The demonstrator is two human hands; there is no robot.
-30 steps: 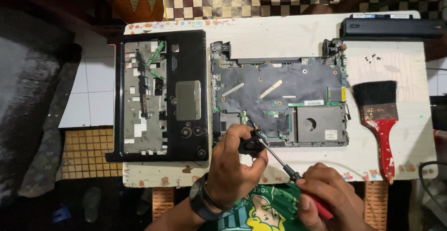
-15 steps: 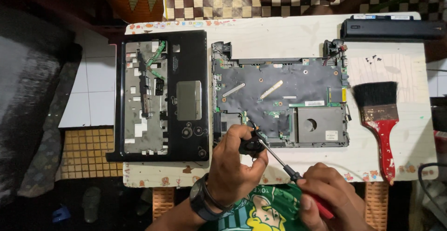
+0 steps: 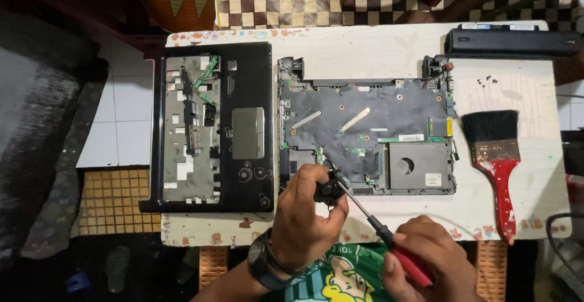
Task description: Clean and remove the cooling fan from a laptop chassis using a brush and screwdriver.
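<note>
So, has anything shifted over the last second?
Nothing visibly changed. The left hand still pinches the small black part at the board's front edge, and the right hand still holds the screwdriver with its tip there. The brush has not moved.

palmrest (image 3: 210, 125) left of motherboard (image 3: 365, 131), paintbrush (image 3: 496, 162) right

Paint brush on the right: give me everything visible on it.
The paint brush lies flat on the white table, right of the opened laptop base. Black bristles point away from the person; a worn metal band joins them to a red, paint-flecked handle that tapers toward the near table edge. No hand touches it.
</note>
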